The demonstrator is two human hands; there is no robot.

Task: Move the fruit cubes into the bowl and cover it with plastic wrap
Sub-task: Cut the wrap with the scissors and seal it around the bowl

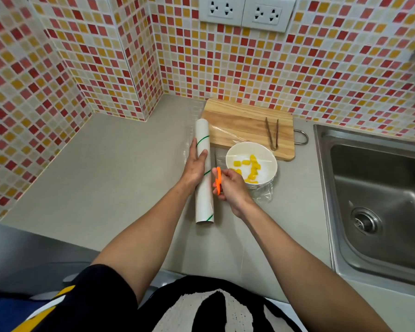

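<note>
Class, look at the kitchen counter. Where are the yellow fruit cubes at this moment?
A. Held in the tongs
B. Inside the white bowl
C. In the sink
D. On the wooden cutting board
B: the yellow fruit cubes lie inside the white bowl, under clear film, while the cutting board carries only the tongs.

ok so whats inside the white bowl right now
Yellow fruit cubes lie in the white bowl, seen through plastic wrap stretched over it. The right hand hides the bowl's near-left edge, so any cubes there cannot be seen.
</note>
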